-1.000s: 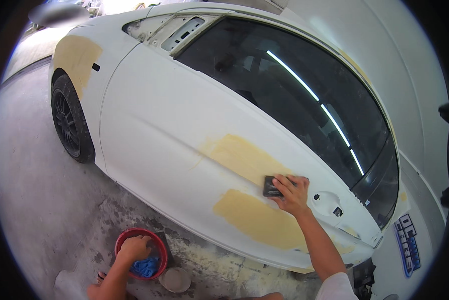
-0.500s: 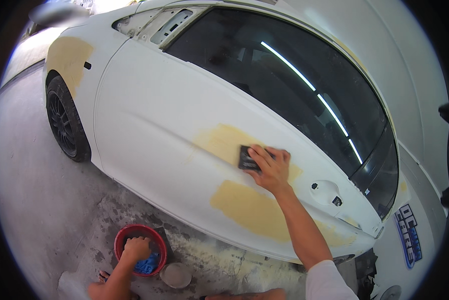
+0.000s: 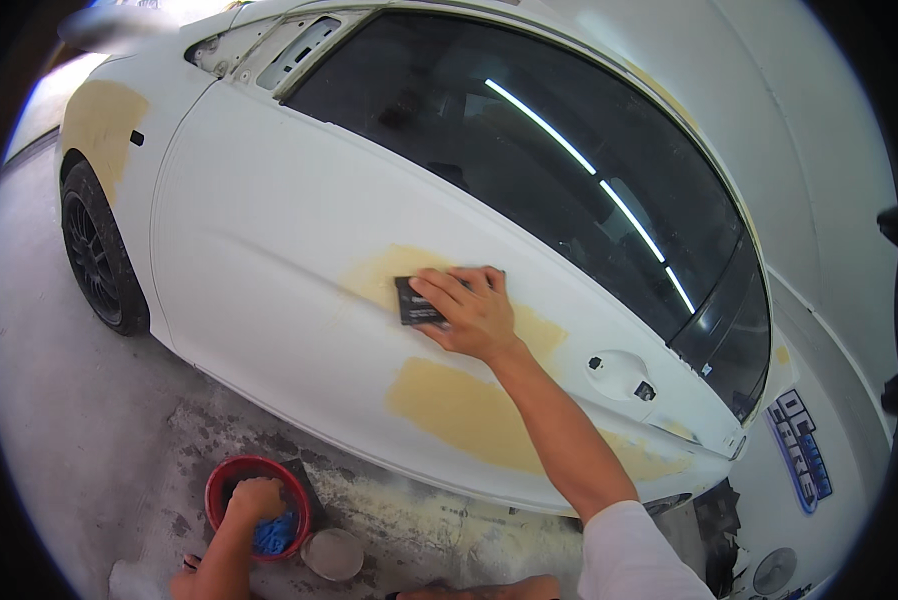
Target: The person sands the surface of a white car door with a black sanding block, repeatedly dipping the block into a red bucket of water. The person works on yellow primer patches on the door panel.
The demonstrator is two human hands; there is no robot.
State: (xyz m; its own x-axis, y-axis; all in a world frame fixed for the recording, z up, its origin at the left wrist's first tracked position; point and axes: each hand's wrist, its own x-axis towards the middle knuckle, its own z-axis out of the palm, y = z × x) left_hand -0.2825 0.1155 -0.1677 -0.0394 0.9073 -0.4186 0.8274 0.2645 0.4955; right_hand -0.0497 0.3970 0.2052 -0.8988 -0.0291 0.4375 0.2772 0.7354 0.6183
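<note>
My right hand (image 3: pixel 472 308) presses a black sheet of sandpaper (image 3: pixel 416 301) flat against the white car door (image 3: pixel 259 210). Its fingers spread over the sheet, whose front edge sticks out to the left. Underneath lies the upper beige filler patch (image 3: pixel 374 268); a larger lower filler patch (image 3: pixel 464 415) sits below my wrist. Down at the left, my left hand (image 3: pixel 256 498) is curled at a red bucket (image 3: pixel 214 500), above a blue cloth (image 3: pixel 275 535). Its fingertips are hidden, so what it grips cannot be made out.
A round pale lid or tub (image 3: pixel 332 555) stands beside the bucket on the stained concrete floor (image 3: pixel 389 500). The door handle recess (image 3: pixel 621 375) lies right of my hand, the dark window (image 3: pixel 529 150) above. At the left is the front wheel (image 3: pixel 99 250); a person's bare leg or foot (image 3: pixel 489 588) shows at the bottom.
My right hand has slid the sandpaper leftward along the door, over the upper filler patch. The whole view has shifted slightly, putting the car further left. My left hand stays at the bucket.
</note>
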